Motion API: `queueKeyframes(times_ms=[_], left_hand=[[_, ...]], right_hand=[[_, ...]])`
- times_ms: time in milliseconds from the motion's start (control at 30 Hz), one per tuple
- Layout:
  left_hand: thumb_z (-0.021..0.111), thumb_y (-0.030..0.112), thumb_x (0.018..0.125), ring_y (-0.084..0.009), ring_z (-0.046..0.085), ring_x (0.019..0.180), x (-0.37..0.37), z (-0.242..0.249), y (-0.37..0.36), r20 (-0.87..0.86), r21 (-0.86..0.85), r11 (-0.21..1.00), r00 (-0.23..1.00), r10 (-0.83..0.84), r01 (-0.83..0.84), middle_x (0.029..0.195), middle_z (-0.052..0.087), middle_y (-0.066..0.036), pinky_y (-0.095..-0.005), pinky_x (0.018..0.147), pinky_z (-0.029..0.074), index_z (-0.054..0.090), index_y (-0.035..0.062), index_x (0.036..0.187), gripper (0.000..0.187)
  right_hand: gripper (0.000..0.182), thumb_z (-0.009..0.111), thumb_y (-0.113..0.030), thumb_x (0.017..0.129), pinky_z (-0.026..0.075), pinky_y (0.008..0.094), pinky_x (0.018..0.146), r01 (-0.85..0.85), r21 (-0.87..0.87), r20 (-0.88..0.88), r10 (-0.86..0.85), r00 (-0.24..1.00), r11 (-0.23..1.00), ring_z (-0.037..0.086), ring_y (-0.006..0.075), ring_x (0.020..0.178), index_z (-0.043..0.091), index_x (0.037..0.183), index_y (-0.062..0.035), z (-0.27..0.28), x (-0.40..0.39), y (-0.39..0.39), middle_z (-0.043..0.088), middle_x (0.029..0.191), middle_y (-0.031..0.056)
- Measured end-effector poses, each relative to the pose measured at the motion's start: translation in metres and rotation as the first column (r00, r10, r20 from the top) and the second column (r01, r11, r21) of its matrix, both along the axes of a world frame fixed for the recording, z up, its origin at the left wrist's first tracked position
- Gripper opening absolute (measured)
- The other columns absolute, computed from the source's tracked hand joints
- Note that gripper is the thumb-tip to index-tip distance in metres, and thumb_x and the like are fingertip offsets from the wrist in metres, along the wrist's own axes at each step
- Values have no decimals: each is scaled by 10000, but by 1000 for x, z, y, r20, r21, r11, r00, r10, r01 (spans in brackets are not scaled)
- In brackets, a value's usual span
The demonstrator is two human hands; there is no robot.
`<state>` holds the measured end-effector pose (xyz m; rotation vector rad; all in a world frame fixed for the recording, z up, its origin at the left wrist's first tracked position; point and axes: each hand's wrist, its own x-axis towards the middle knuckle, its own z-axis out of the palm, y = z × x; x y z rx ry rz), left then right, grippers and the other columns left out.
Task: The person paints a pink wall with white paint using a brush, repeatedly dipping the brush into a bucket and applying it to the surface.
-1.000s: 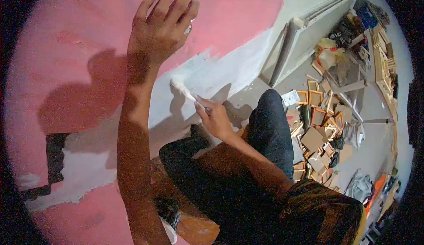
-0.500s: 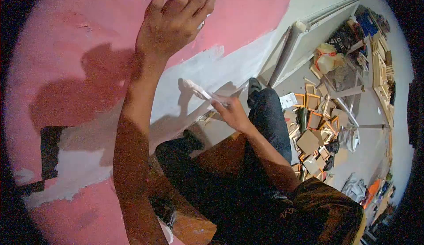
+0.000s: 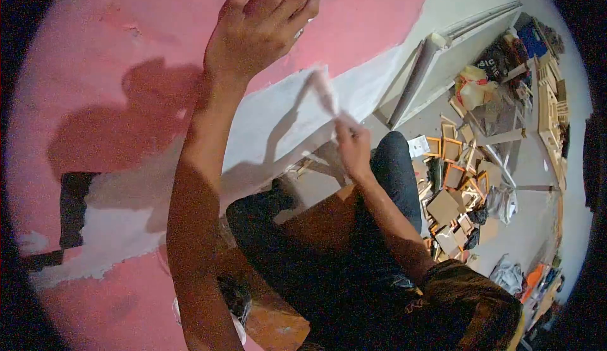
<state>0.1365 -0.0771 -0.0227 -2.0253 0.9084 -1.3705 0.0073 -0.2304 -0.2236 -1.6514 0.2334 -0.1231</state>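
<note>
My right hand (image 3: 354,148) is closed around the handle of a paintbrush (image 3: 325,98), which is smeared by motion. The brush head points up and left, its tip at the ragged upper edge of the white painted band (image 3: 265,126) on the wall. Higher up, my left hand (image 3: 259,31) is over the pink part of the wall (image 3: 158,9), its fingers bent and apart, palm turned to the wall. A small white spot shows at the side of this hand. Shadows of my arm and the brush fall across the paint.
A dark rectangular patch (image 3: 74,209) interrupts the wall at left. To the right, wooden frames (image 3: 452,177) and boards lie in a heap on the floor, near a plastic bag (image 3: 473,88). A large white panel (image 3: 442,66) leans nearby. My bent legs (image 3: 395,180) are below the brush.
My right hand has moved up and to the right with the paintbrush, whose tip has risen to the pink edge. My left hand stays over the pink wall, shifted slightly right in view.
</note>
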Motion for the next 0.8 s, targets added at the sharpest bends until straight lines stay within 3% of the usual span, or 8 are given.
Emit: queueKeyframes(times_ms=[100,167,267,367,500,600,667,800], left_hand=[[685,350,727,-158,470,1123,1,-3,1,31,-17,1000,999,-23,23,1394,478,104,-416,1049,318,619,281,1127,411],[651,313,800,-212,487,1132,11,-5,-1,115,-20,996,990,-82,85,1359,506,17,-458,1023,357,608,207,1081,304],[618,307,812,-167,476,1107,9,-2,-1,32,-29,995,995,-99,100,1314,526,31,-434,1025,337,605,205,1031,243],[606,315,801,-131,475,1076,0,4,2,-1,-24,996,996,-89,89,1283,539,55,-407,1036,313,606,218,997,219],[593,307,810,-137,485,1051,4,0,3,50,2,997,995,-81,81,1274,543,47,-407,1039,310,611,212,982,196],[589,328,805,-140,481,1056,4,0,0,57,-11,997,995,-77,78,1278,539,47,-411,1042,308,609,215,981,210],[586,347,798,-142,478,1062,3,1,-3,50,-20,996,995,-89,90,1281,537,45,-415,1042,306,606,216,981,226],[581,366,788,-150,470,1072,5,3,-2,68,-20,995,993,-93,95,1285,534,39,-420,1044,302,601,209,982,251]], right_hand=[[318,564,-240,955,403,290,545,75,-200,217,-30,976,977,467,94,595,655,1090,33,-22,16,15,543,629,32],[299,572,-240,951,415,305,558,-90,-167,342,144,929,982,466,97,600,658,1042,32,-13,10,32,525,611,51],[268,541,-202,944,460,374,573,-577,-209,-80,574,815,790,581,244,578,656,1131,-48,12,-9,7,576,679,108],[304,534,-210,950,448,375,563,-210,-173,148,236,960,962,528,206,516,627,1180,-36,-46,-14,1,576,689,103],[281,523,-231,955,462,405,644,239,69,-34,-237,971,969,571,271,642,646,1067,-4,-26,17,7,603,773,157],[261,487,-172,972,395,329,547,244,-558,496,82,865,793,475,214,594,623,896,38,-81,-1,51,589,725,124],[265,479,-162,970,397,364,545,-336,-356,248,435,866,872,469,277,571,597,854,45,-62,-29,46,582,718,180],[292,501,-188,970,391,389,520,2,-240,312,75,947,971,468,261,522,595,837,55,-84,-34,40,567,636,170]])
